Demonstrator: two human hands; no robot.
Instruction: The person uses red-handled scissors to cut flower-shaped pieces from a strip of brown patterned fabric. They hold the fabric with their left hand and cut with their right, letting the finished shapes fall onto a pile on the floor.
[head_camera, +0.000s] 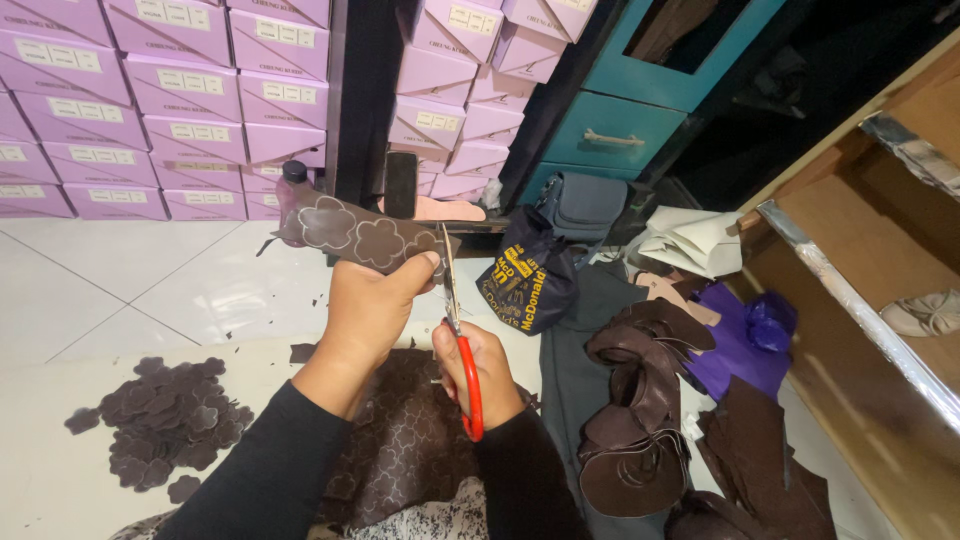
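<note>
brown leather strip (362, 237) with outlined flower shapes, held up above the floor, gripped by left hand (370, 305); right hand (482, 375) grasping red-handled scissors (458, 330), blades at the strip's end; cut flower pieces (170, 420) piled left.

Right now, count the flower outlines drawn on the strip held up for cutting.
2 show fully on the brown strip: one near its far end, one beside the left hand. A third is partly visible by the scissors; fingers may hide more.
</note>
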